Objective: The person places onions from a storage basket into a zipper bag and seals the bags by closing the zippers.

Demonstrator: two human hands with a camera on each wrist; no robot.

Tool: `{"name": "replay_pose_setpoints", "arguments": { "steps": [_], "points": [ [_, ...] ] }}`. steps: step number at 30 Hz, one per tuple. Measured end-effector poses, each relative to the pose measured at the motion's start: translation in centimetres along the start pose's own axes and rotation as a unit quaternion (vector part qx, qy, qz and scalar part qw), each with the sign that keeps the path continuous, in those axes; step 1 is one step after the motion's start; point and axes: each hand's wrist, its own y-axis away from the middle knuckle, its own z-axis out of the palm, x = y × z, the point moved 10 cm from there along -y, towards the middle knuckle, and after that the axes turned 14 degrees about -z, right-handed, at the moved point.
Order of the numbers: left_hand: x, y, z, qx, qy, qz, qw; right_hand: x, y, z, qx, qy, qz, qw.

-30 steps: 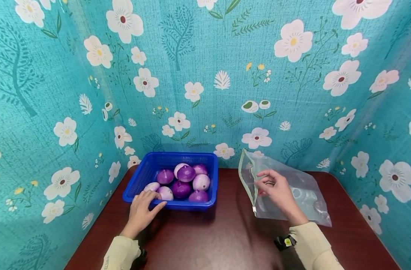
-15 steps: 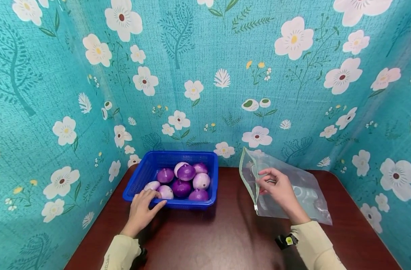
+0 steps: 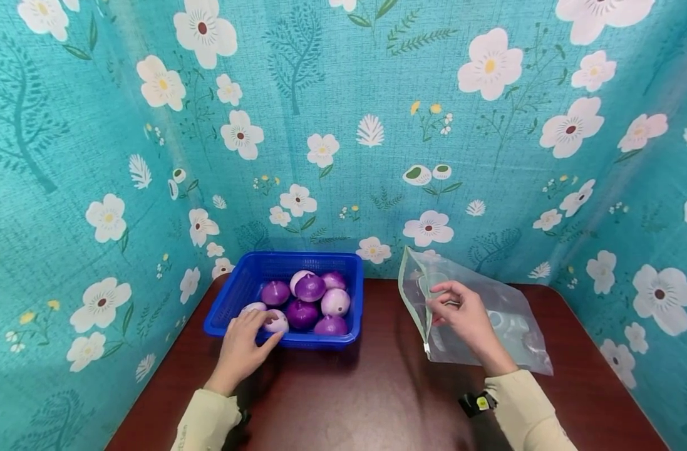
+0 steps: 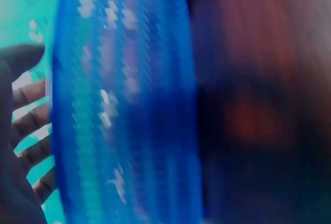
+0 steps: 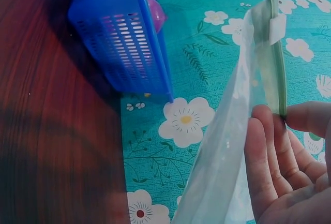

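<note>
My left hand [image 3: 243,343] reaches over the front left corner of a blue plastic basket [image 3: 326,341], its fingertips right at a pale purple onion [image 3: 278,323]. Several purple and pale onions lie in the basket, among them a dark one [image 3: 302,315] in the middle. In the left wrist view the basket is blurred and hides the onions mostly; the fingers [image 4: 33,118] are spread past its rim. To the right, my right hand [image 3: 466,318] pinches the green-edged mouth of a clear zip bag [image 3: 520,351] between thumb and fingers, the mouth held apart. Its white slider [image 5: 277,28] shows in the right wrist view.
Basket and bag are on a dark red-brown table [image 3: 343,401]. Behind and at both sides hangs a teal flowered cloth [image 3: 343,207]. The table's bare front part lies between the two sleeves.
My left hand has shifted slightly right and further over the basket's rim, covering more of the front pale onions. The right hand and the bag have stayed nearly still.
</note>
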Motion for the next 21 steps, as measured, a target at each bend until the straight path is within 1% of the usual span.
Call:
{"name": "replay_pose_setpoints", "arguments": {
  "steps": [3, 5, 7, 9, 10, 13, 15, 17, 18, 19, 21],
  "points": [
    [3.2, -0.5, 0.5, -0.005, 0.029, 0.02, 0.9994, 0.1, 0.0, 0.0, 0.001, 0.002, -0.001, 1.0],
    [5.5, -0.9, 1.0, -0.01, 0.063, 0.034, 0.9974, 0.1, 0.0, -0.1, 0.001, 0.004, -0.002, 1.0],
    [7.6, -1.2, 1.8, -0.022, 0.103, 0.047, 0.9933, 0.2, 0.0, -0.1, 0.0, 0.005, -0.002, 1.0],
    [9.6, -1.5, 2.8, -0.046, 0.155, 0.048, 0.9857, 0.2, 0.1, -0.1, 0.002, 0.003, -0.004, 1.0],
    [10.5, -1.7, 3.4, -0.061, 0.181, 0.047, 0.9805, 0.2, 0.1, -0.1, 0.003, 0.001, -0.004, 1.0],
    [12.9, -2.0, 5.5, -0.109, 0.242, 0.029, 0.9638, 0.1, 0.2, -0.1, 0.005, -0.003, -0.007, 1.0],
    [14.2, -2.3, 7.2, -0.14, 0.268, 0.008, 0.9531, 0.0, 0.3, 0.1, 0.003, -0.007, -0.006, 1.0],
    [15.1, -2.6, 9.0, -0.171, 0.294, -0.018, 0.9402, 0.0, 0.3, 0.3, 0.002, -0.008, -0.005, 1.0],
    [15.5, -2.8, 9.9, -0.186, 0.31, -0.033, 0.932, 0.0, 0.3, 0.3, 0.002, -0.007, -0.004, 1.0],
    [15.8, -2.9, 10.8, -0.202, 0.326, -0.05, 0.9221, 0.0, 0.3, 0.4, 0.002, -0.005, -0.003, 1.0],
    [16.4, -3.1, 12.2, -0.228, 0.361, -0.086, 0.9003, 0.0, 0.3, 0.4, 0.003, -0.002, -0.001, 1.0]
  ]
}}
